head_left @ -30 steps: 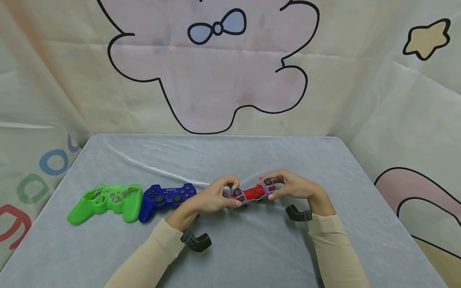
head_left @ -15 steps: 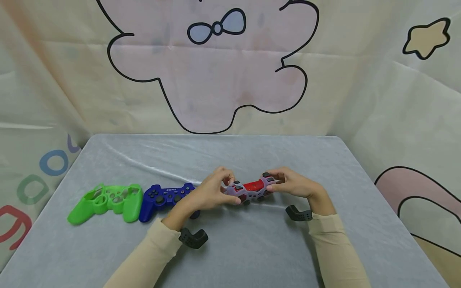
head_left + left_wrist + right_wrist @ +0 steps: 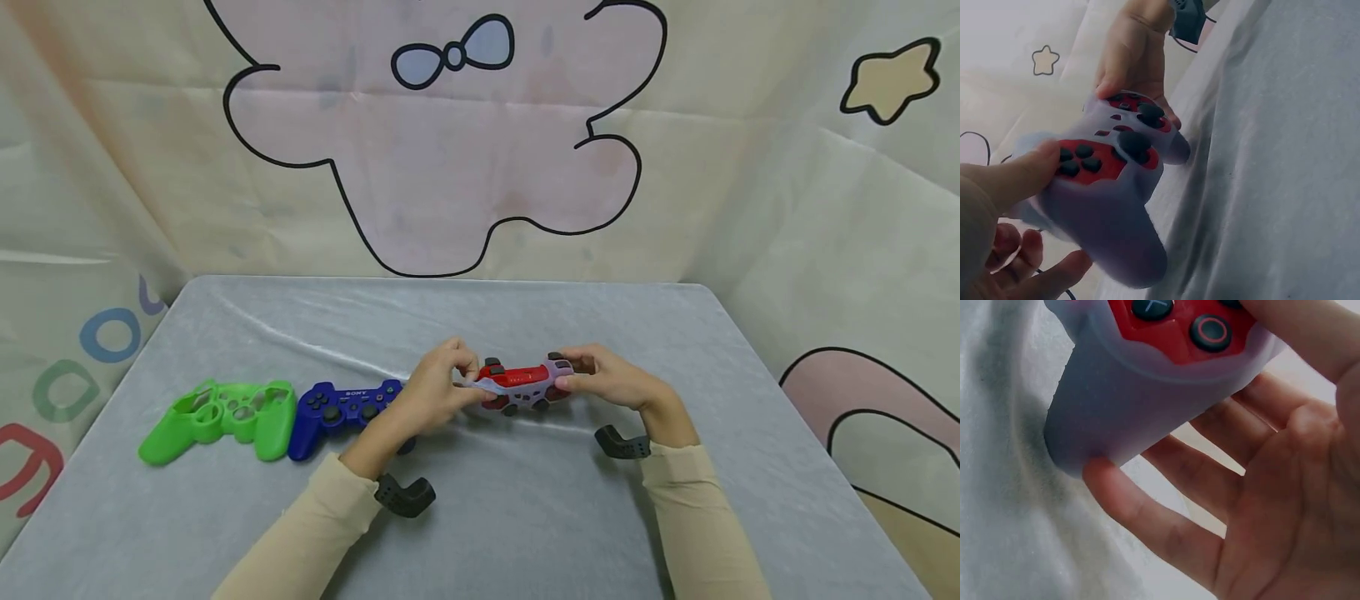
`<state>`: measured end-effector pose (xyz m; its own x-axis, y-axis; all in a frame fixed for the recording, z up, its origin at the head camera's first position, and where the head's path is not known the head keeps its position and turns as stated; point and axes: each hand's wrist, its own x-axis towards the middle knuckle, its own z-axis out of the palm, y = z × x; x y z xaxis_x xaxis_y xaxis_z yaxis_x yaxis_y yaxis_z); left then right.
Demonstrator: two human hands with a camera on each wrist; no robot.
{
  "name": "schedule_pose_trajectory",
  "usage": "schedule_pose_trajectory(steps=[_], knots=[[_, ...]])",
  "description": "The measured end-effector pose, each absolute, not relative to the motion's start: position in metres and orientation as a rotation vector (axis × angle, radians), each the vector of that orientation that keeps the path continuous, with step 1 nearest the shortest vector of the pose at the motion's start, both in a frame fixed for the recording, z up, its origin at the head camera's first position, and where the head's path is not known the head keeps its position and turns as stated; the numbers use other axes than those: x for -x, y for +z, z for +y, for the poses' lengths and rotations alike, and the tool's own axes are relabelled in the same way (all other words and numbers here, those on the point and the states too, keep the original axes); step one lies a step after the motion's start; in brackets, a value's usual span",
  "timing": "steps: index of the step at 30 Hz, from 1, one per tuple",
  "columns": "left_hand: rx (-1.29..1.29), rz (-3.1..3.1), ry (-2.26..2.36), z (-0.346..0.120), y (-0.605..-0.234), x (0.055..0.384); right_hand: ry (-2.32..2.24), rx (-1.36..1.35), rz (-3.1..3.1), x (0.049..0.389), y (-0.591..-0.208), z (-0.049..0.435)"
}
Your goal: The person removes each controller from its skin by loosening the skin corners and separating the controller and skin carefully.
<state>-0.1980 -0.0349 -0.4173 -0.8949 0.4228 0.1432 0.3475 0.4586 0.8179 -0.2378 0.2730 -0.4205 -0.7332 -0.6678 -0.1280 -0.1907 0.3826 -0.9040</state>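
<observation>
“So, where is the red controller [image 3: 527, 377]?”

“Out over the middle of the gray-draped table [image 3: 502, 525], well in from the left and right edges, held between a person's two hands. A lilac cover [image 3: 1107, 215] wraps much of it, while a stretch of red facing the table's far edge shows bare.”

“What is the left hand [image 3: 437, 387] doing?”

“Pinching, and narrowly: thumb and finger hold the lilac cover at the controller's left end, the thumb lying beside the arrow buttons [image 3: 1084, 152].”

“And the right hand [image 3: 617, 383]?”

“Gripping the opposite, covered end — thumb on top near the circle button [image 3: 1210, 332], fingers underneath, one fingertip against the handle [image 3: 1110, 406].”

“Does the controller touch the table?”

“Cannot tell. The handles hang close to the cloth.”

“Anything else on the table?”

“Toward its left edge, a green cover [image 3: 227, 421]. Just beside it, nearer the table's middle, lies a blue controller [image 3: 339, 417] — face up, its right side partly hidden by the left hand and wrist. Beyond the far edge hangs a curtain [image 3: 720, 92] printed with a bow [image 3: 453, 55]; a star [image 3: 890, 83] is printed off past the far right corner.”
</observation>
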Motion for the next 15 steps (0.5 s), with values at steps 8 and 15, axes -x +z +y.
schedule_pose_trajectory(steps=[8, 15], knots=[[-0.681, 2.430, 1.437, -0.045, -0.421, 0.207, -1.318, 0.661, 2.197, 0.239, -0.420, 0.264], [-0.610, 2.400, 1.527, -0.046, -0.423, 0.207, -1.282, 0.520, 2.295, 0.238, -0.420, 0.256]])
